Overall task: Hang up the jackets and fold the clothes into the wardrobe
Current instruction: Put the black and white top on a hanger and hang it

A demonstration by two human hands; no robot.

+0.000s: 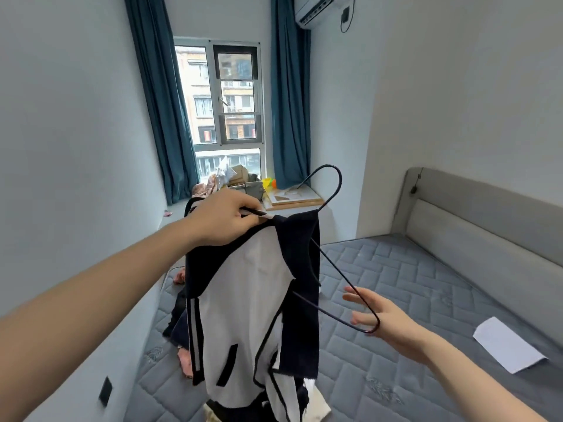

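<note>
A bare grey quilted mattress [380,300] fills the room below a curtained window. Above its left edge, the left hand [225,219] pinches the collar of a navy-and-white jacket [249,300]. The right hand [382,318], fingers spread, touches a thin dark wire hanger [338,287] threaded into the jacket.

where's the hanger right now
In the head view, the black wire hanger is centre frame, partly inside the black-and-white jacket that the left hand holds, its free corner at the right hand.
</note>
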